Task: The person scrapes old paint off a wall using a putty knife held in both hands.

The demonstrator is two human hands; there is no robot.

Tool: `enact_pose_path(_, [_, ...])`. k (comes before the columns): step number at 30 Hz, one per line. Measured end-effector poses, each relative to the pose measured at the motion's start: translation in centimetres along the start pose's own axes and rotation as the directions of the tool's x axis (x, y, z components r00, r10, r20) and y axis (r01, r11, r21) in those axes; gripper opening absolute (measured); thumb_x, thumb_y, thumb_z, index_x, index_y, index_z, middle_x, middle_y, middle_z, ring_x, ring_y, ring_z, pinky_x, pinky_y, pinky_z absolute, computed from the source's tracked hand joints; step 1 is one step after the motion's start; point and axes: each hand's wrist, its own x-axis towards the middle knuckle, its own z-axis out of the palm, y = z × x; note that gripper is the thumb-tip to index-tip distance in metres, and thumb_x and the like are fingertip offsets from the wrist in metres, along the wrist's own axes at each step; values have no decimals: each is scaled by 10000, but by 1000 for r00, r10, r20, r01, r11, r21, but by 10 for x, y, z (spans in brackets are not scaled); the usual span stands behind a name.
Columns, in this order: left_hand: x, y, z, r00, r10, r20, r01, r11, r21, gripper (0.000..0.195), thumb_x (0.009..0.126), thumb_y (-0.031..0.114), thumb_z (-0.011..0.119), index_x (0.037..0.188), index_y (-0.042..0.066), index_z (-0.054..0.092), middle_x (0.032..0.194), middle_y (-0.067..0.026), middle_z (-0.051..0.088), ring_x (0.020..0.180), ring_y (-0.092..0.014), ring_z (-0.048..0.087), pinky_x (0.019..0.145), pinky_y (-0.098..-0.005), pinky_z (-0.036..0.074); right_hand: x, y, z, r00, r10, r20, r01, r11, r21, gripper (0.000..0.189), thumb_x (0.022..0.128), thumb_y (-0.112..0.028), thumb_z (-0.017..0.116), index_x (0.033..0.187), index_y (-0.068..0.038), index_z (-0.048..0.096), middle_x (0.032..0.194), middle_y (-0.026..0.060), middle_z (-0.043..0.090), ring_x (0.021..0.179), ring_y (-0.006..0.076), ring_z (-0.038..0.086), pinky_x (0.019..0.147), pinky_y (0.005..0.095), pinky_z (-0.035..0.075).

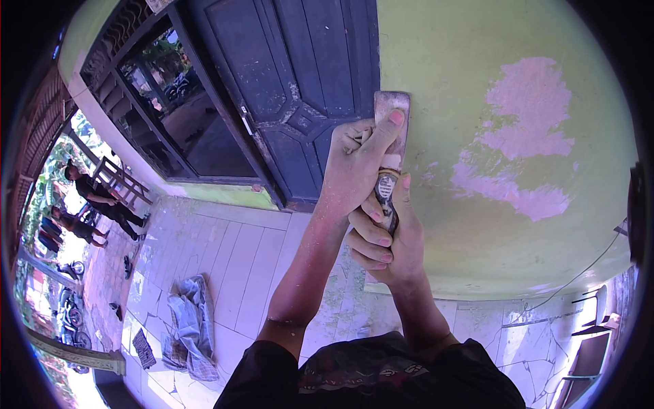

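Note:
Both of my hands are on one broad, flat scraper (387,186) with a dusty blade, held upright in front of the wall. My left hand (352,163) wraps the blade end, its thumb lying flat along the blade. Below it, my right hand (403,245) is closed around the dark, worn handle. Pale dust coats my left hand. Behind the tool stand a green painted wall (454,260) and a dark blue panelled door (317,66). Bare pinkish patches (531,107) with ragged edges show on the wall to the right. Whether the blade touches the wall, I cannot tell.
A crumpled grey sheet (191,317) and a small mat (143,348) lie on the pale tiled floor (250,266). Two people (99,197) stand outside at left, near a wooden rack (122,184) and parked motorcycles (71,312). A thin cable (567,287) hangs at right.

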Motion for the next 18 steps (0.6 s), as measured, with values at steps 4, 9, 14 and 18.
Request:
enact_pose_path(4, [-8,-38,-6,999,32,9,-32,999,33,443,947,278,591,557,106,473,543,112,413,504,25,316,415,-216,208,-15,13,-26,999,31,-18,-29,997,76,555,942,-636,252,769,-135,414,503,-65,313,328,19,239,272,164,166])
enact_pose_path(9, [-1,-8,2,997,41,58,-44,998,46,403,953,300,570,604,101,542,546,91,475,475,21,362,420,-196,252,-6,-3,-13,999,33,-6,-33,999,27,558,944,-633,248,777,-131,424,505,-62,317,327,24,243,272,166,176])
enact_pose_path(14, [5,-13,19,990,114,79,-115,993,10,404,947,277,584,587,107,519,540,98,452,475,22,341,420,-202,237,-12,-16,-16,983,31,181,-60,986,155,564,953,-620,229,777,-123,428,517,-54,336,339,30,265,278,165,198])
enact_pose_path(18, [10,-2,21,984,134,117,-136,991,7,374,953,239,575,607,100,542,564,99,465,504,23,354,432,-203,242,-8,-28,-17,977,34,210,-66,987,148,557,955,-615,225,780,-124,420,518,-54,337,346,28,266,281,161,205])
